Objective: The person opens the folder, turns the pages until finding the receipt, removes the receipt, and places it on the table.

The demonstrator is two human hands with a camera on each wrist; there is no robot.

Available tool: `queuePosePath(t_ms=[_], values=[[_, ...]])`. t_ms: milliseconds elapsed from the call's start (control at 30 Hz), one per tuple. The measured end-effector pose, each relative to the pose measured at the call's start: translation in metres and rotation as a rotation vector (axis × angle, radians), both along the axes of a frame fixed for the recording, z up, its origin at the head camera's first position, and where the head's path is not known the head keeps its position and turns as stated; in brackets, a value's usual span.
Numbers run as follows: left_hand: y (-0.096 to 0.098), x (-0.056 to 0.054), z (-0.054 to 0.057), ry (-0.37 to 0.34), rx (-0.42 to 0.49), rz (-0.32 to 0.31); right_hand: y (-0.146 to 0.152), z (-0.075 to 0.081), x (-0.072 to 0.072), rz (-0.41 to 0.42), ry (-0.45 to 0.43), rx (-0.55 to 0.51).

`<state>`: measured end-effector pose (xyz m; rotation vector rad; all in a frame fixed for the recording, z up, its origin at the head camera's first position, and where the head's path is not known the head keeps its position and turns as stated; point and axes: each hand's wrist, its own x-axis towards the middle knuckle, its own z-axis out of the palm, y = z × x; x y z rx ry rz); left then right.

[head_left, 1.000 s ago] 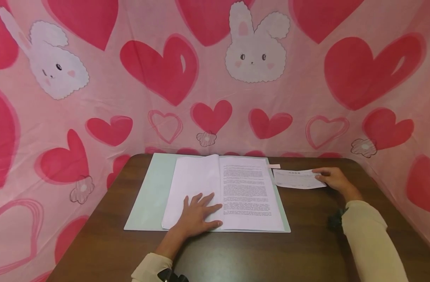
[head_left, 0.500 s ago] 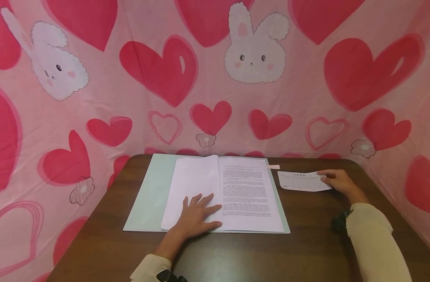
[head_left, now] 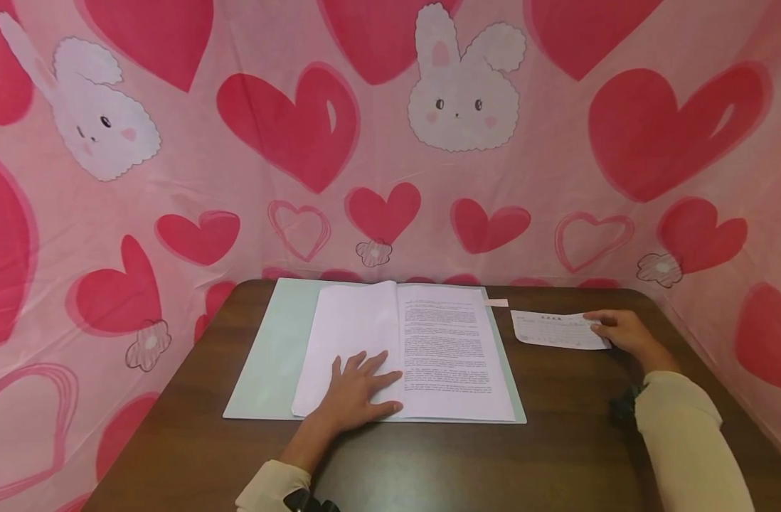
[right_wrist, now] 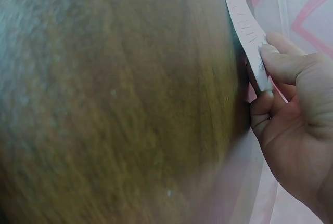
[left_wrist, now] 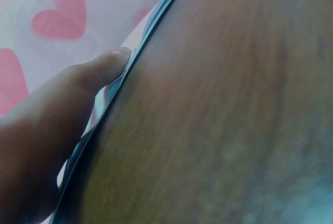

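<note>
An opened pale green folder [head_left: 272, 355] lies on the table with a stack of printed pages [head_left: 444, 341] turned open in it. My left hand [head_left: 358, 398] rests on the blank left page with its fingers spread, the thumb near the lower middle fold. To the right of the folder, my right hand [head_left: 624, 333] pinches the right end of a white printed paper slip [head_left: 550, 331] between thumb and fingers. In the right wrist view the thumb lies on top of the slip [right_wrist: 244, 26] and fingers are curled beneath it.
A small pale pink tab [head_left: 496, 303] sticks out from the folder's upper right edge. The dark brown wooden table [head_left: 442, 469] carries everything. Behind it hangs a pink cloth [head_left: 384, 163] printed with hearts and rabbits, close to the table's back edge.
My right hand has moved a little to the right and slightly nearer with the slip, away from the folder's edge. The left hand stays in place on the page.
</note>
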<state>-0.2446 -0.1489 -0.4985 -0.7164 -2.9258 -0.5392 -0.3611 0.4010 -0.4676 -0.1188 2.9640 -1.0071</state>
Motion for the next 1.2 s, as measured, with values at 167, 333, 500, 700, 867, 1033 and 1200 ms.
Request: queuePosePath(t_ms=[167,333,500,700,867,1033,1200], values=[[0.0,-0.001,0.0,0.008,-0.013,-0.002,0.002,-0.002,-0.001,0.0,0.008,-0.01],[0.0,0.0,0.0,0.011,-0.01,-0.003,0.002,-0.003,0.0,0.007,0.038,-0.031],[0.0,0.0,0.001,0.014,-0.015,-0.005,0.0,-0.002,0.001,-0.009,0.051,-0.018],[0.0,0.0,0.001,0.008,-0.007,-0.002,-0.002,-0.002,0.003,-0.036,0.047,-0.011],[0.0,0.0,0.001,0.006,-0.007,-0.001,-0.005,-0.001,0.005,-0.059,0.027,-0.016],[0.0,0.001,0.002,-0.005,-0.003,-0.003,-0.009,-0.001,0.007,-0.053,0.068,-0.007],[0.0,0.0,0.001,0.002,-0.001,-0.005,-0.016,-0.003,0.008,-0.045,0.17,0.034]])
